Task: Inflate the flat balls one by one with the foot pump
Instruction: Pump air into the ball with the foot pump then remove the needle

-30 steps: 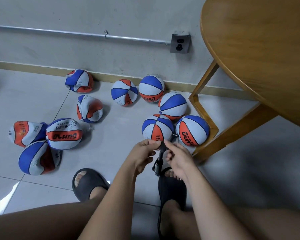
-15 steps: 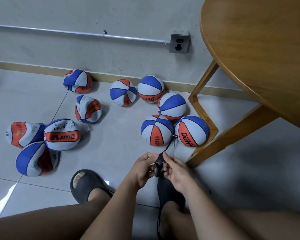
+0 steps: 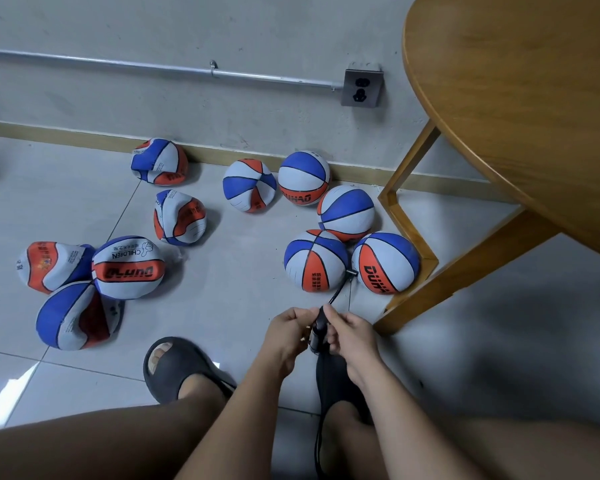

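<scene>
Retreating from ball (image 3: pixel 314 259), left hand (image 3: pixel 286 332), right hand (image 3: pixel 352 336) pinch hose (image 3: pixel 337 295).

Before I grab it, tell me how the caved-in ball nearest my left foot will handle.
The ball is dented deep, so it will likely feel floppy and give under fingers. Slumped flat, it probably slides rather than rolls. It seems to touch a neighbour ball, which may shift.
</scene>
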A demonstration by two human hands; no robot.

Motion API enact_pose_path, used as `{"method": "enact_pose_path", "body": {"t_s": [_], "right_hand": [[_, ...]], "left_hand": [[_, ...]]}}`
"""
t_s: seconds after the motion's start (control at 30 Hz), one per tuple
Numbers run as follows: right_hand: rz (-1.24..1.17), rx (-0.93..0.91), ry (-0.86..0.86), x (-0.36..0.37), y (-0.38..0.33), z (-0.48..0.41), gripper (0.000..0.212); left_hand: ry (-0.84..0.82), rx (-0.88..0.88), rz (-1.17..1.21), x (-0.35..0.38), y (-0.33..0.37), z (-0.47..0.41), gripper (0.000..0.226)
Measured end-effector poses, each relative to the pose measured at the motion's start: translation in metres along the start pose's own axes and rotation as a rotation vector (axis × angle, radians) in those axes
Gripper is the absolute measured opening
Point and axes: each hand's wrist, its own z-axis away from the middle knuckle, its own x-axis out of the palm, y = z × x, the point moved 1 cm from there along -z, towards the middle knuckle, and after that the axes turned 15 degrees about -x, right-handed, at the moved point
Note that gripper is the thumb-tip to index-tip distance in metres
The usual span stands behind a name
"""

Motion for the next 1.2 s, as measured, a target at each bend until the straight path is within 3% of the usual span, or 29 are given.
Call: {"method": "enact_pose_path", "body": {"t_s": [0.17,0.37,0.67,0.97,1.2], "right_hand": [[-0.105,-0.099,-0.064,0.007,-0.058,-0.008,0.039],[-0.201,-0.037,-0.057,0.009,-0.048,-0.005,0.04],[-0.075,0.067,-0.053,-0.004,0.002,-0.007,0.041],[0.126,0.068,-0.005,-0.01,0.025,-0.006,0.042],[-0.006,-0.075,-0.062,0.004,-0.042,-0.011,0.045]], "left_hand": [[-0.207,0.098,0.084,-0.003,0.044,0.012,0.022],[-0.23,0.054,0.093,-0.002,0.038,0.008,0.023],[-0.135,-0.07,0.024,-0.008,-0.001,-0.006,0.025],[0.159,0.027,-0.15,0.002,-0.024,-0.017,0.026],[-0.053,0.088,0.05,0.008,0.032,0.015,0.026]]}}
